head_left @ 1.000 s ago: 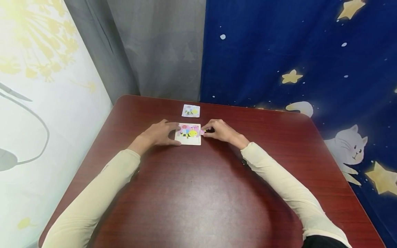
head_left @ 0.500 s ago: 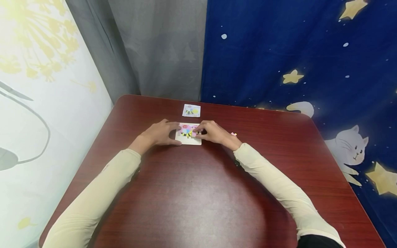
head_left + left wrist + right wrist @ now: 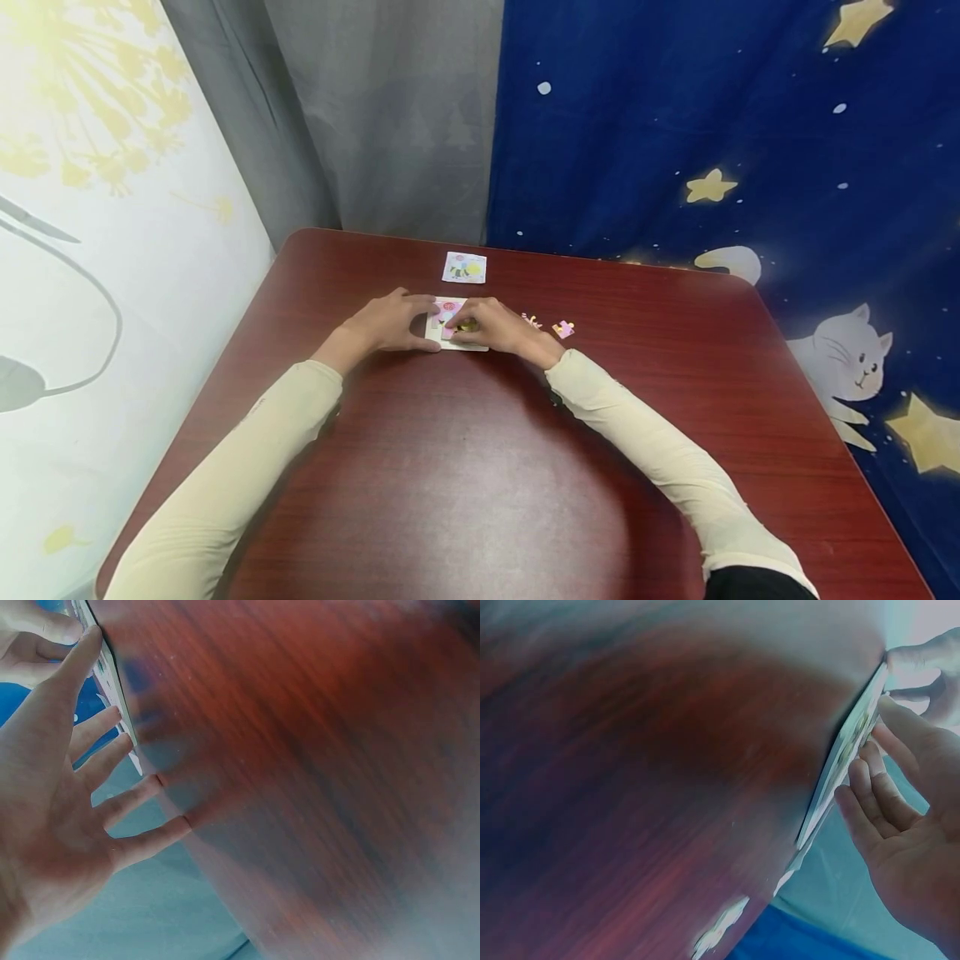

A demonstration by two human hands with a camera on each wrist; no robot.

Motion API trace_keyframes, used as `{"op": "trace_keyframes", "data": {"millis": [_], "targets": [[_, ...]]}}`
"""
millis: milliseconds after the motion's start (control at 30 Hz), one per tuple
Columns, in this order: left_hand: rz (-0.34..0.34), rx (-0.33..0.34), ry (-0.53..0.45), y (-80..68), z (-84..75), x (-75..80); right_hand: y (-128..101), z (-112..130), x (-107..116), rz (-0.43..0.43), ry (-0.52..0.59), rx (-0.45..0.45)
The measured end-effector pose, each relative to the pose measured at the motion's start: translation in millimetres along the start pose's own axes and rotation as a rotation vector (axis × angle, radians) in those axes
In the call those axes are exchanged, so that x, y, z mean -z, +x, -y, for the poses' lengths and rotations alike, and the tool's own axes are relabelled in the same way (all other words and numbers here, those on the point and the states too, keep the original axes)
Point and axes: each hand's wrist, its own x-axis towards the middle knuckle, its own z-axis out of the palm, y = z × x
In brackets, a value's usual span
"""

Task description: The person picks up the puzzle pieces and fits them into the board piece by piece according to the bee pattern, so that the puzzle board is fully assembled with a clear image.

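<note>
A small white puzzle board (image 3: pixel 480 346) with a colourful picture lies on the dark red table (image 3: pixel 465 467). My left hand (image 3: pixel 423 321) stays at the board's left side; in the left wrist view the left hand (image 3: pixel 75 772) has straight, spread fingers and its thumb tip touches the board's edge (image 3: pixel 112 682). My right hand (image 3: pixel 468 321) lies over the board and hides most of the picture. In the right wrist view the right hand (image 3: pixel 885 795) rests its fingers flat on the board (image 3: pixel 847 750). A pink patch shows by the fingertips.
A small picture card (image 3: pixel 464 267) lies beyond the board near the table's far edge. Two loose puzzle pieces (image 3: pixel 532 320) (image 3: pixel 563 328) lie just right of my right hand. Curtains hang behind and beside the table.
My right hand has slid left from the board's right edge, where it pinched a pink piece, onto the board. Two loose pieces it covered now show. The left hand has not moved.
</note>
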Motion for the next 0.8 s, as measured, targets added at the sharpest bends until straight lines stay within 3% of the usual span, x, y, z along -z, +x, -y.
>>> {"op": "trace_keyframes", "data": {"millis": [567,800], "targets": [[-0.022,-0.013,-0.009,1.0,2.2,-2.0,13,6,-11,0.013,-0.065,0.113],[-0.023,-0.013,-0.013,0.3,1.5,-1.1,16,10,-12,0.02,-0.074,0.114]]}}
